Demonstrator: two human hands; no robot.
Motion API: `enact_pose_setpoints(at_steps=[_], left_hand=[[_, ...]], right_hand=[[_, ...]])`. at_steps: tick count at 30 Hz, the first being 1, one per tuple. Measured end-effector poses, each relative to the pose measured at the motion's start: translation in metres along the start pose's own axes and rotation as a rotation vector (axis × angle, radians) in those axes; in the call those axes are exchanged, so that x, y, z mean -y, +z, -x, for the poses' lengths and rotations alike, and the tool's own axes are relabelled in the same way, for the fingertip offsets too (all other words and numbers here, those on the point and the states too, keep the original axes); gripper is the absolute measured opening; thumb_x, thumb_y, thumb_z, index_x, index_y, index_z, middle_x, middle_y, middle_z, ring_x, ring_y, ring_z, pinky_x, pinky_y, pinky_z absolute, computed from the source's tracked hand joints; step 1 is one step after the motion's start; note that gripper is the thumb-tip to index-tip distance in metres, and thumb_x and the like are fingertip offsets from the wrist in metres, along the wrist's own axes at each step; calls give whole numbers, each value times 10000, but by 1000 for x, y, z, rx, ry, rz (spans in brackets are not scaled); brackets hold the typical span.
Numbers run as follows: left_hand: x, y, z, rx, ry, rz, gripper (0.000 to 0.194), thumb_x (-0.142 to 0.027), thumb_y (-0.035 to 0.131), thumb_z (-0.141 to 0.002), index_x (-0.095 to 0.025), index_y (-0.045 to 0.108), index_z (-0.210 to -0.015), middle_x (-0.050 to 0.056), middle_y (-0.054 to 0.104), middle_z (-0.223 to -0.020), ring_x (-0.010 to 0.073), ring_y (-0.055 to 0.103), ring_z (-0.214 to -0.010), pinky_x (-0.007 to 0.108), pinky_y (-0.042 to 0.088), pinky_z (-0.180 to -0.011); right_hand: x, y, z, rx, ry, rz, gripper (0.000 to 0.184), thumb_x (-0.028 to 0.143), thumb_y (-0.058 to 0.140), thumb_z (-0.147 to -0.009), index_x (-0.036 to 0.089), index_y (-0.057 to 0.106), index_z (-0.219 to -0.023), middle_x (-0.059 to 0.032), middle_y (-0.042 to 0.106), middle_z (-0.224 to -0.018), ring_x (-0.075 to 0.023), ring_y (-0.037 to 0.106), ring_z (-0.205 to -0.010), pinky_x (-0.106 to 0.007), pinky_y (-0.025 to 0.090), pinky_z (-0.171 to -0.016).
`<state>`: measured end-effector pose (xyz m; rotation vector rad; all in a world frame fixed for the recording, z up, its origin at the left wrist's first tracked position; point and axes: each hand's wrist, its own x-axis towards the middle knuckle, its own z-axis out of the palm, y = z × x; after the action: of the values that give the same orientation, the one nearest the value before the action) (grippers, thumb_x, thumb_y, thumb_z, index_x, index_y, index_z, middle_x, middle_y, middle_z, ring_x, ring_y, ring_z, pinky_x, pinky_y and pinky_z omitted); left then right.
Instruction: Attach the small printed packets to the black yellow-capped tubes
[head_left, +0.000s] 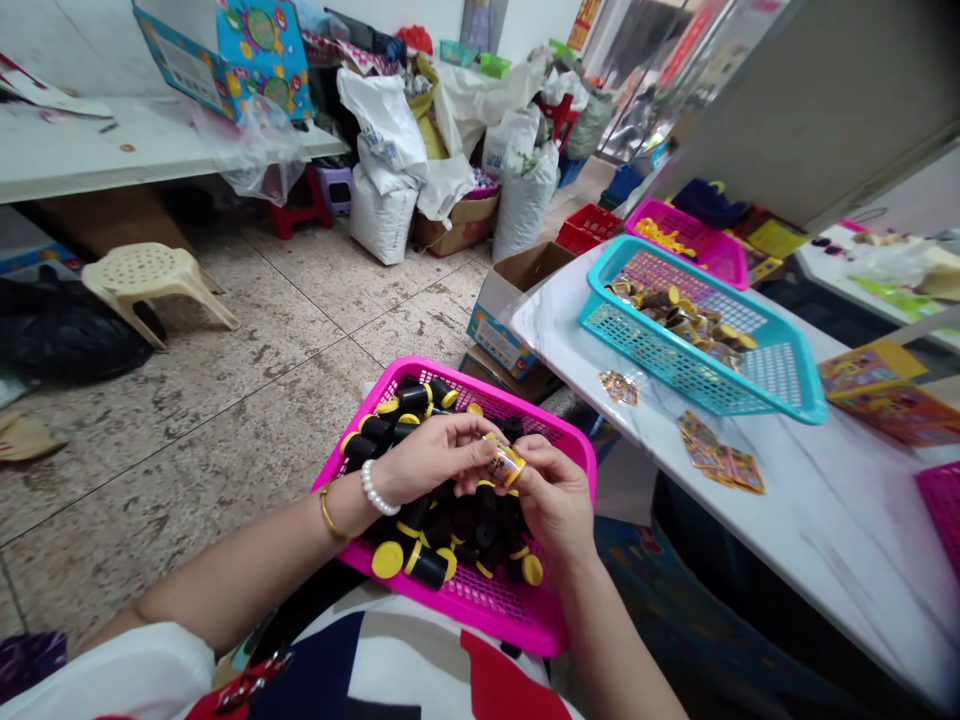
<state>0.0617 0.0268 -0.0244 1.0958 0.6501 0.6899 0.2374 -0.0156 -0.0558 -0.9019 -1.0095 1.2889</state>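
Over a pink basket (577, 450) on my lap, both hands hold one small canister with a yellow printed label (504, 462). My left hand (442, 455), with a pearl bracelet at the wrist, pinches its left end between thumb and fingers. From the other side, my right hand (553, 490) grips the right end, fingers curled around it. Several black canisters with yellow caps (427, 565) lie loosely in the basket below. Part of this pile is hidden by my hands.
On the white table (570, 340) at right stand a turquoise basket (705, 385) of labelled canisters and a pink basket of yellow pieces (724, 250). Printed label sheets (720, 455) lie near the table edge. A cardboard box (517, 310), plastic stool (154, 275) and white sacks (386, 200) stand on the floor.
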Motion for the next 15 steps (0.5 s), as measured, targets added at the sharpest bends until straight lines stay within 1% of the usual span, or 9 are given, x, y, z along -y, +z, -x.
enact_pose_setpoints(at_steps=[2, 4, 6, 7, 9, 11, 13, 15], left_hand=[[2, -1, -1, 14, -60, 73, 393, -500, 666, -778, -141, 593, -919, -3, 612, -614, 65, 509, -418, 154, 396, -382], [4, -3, -2, -22, -122, 104, 402, -524, 670, -762, -142, 580, -849, -13, 595, -563, 58, 484, -370, 144, 372, -343], [4, -3, -2, -60, -172, 104, 410, -539, 672, -751, -145, 561, -785, -21, 580, -527, 54, 465, -339, 138, 358, -318], [4, -2, -2, -74, -190, 99, 415, -543, 672, -747, -147, 550, -761, -24, 575, -516, 52, 456, -327, 135, 350, -307], [5, -1, -2, -87, -217, 91, 422, -555, 662, -748, -154, 530, -733, -34, 559, -496, 48, 438, -308, 128, 327, -287], [6, 2, -1, -83, -235, 93, 424, -570, 633, -766, -163, 517, -747, -42, 550, -486, 48, 425, -293, 120, 294, -268], [8, 4, -1, -72, -241, 97, 423, -584, 597, -790, -170, 513, -793, -46, 550, -481, 52, 421, -285, 116, 272, -260], [12, 7, 0, -53, -244, 98, 431, -599, 563, -808, -173, 501, -826, -45, 550, -477, 57, 417, -280, 116, 261, -257]], right_hand=[[2, 0, 1, 4, 14, 36, 104, 275, 777, -746, 280, 731, -840, -23, 557, -938, -170, 601, -683, -289, 555, -502], [6, 0, 1, 29, -6, 137, 130, 264, 750, -778, 280, 733, -906, -45, 570, -1016, -192, 613, -768, -323, 574, -592], [10, 0, 0, 45, -91, 272, 144, 228, 740, -789, 279, 742, -923, -53, 592, -1018, -210, 607, -860, -351, 560, -721], [12, 0, 0, 43, -138, 323, 137, 211, 739, -789, 280, 748, -908, -50, 606, -983, -210, 603, -875, -349, 545, -754], [15, 1, 0, 20, -188, 373, 114, 202, 731, -796, 284, 753, -873, -40, 615, -906, -201, 604, -840, -333, 536, -737], [15, 2, 3, -11, -197, 384, 97, 212, 723, -806, 286, 750, -861, -40, 613, -893, -201, 607, -821, -322, 541, -702], [14, 5, 8, -7, -180, 396, 116, 220, 731, -804, 285, 746, -900, -51, 609, -970, -202, 615, -836, -322, 549, -706], [12, 8, 16, 35, -149, 414, 196, 218, 755, -782, 290, 734, -963, -61, 589, -1075, -202, 624, -845, -313, 555, -694]])
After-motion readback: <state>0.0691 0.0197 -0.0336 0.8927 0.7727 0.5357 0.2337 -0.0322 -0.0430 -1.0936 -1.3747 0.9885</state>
